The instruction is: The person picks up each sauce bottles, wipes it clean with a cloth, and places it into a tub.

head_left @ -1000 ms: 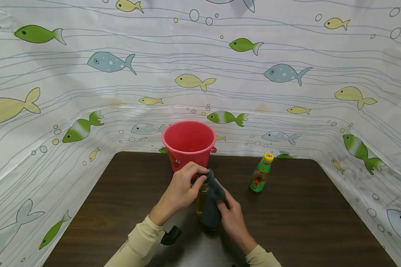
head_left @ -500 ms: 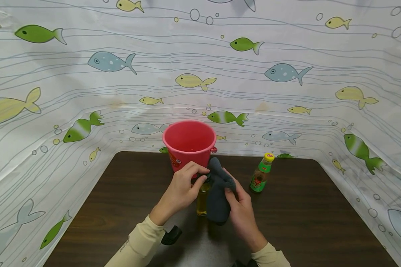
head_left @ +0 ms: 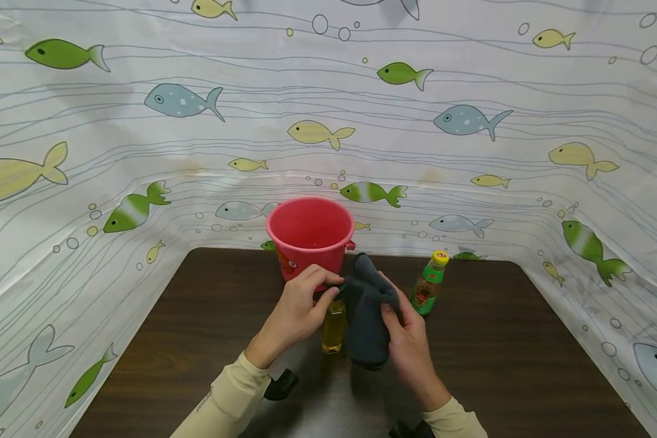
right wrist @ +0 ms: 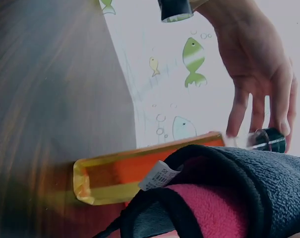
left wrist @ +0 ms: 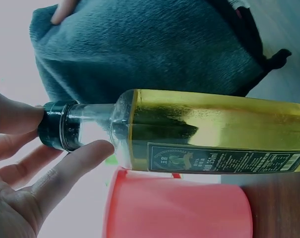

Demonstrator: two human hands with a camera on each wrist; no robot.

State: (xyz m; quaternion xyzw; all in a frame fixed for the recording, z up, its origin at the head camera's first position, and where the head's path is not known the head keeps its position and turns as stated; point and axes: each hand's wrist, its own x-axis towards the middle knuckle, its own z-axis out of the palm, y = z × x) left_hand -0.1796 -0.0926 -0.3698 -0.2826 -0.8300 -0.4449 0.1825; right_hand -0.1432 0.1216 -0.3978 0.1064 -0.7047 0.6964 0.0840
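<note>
My left hand [head_left: 297, 310] pinches the dark cap and neck of a glass bottle of yellow oil [head_left: 334, 328], held upright at the table's middle. In the left wrist view a dark label with "250ml" shows on the oil bottle [left wrist: 214, 119]. Just to its right, my right hand [head_left: 410, 347] grips a folded dark grey-blue cloth [head_left: 369, 328] between thumb and fingers. The right wrist view reveals the cloth's pink inner side [right wrist: 211, 208] and a white tag [right wrist: 159, 176]. Whether the bottle's base touches the table, I cannot tell.
Behind the oil bottle stands a pink bucket [head_left: 309, 243]. A sauce bottle [head_left: 428, 286] with a yellow cap and green label is at the back right. Fish-patterned sheeting [head_left: 328, 109] surrounds the dark wooden table [head_left: 498, 353] at the back and sides.
The cloth was against the oil bottle and has moved right and a little up with my right hand, uncovering more of the glass. My left hand has stayed on the cap.
</note>
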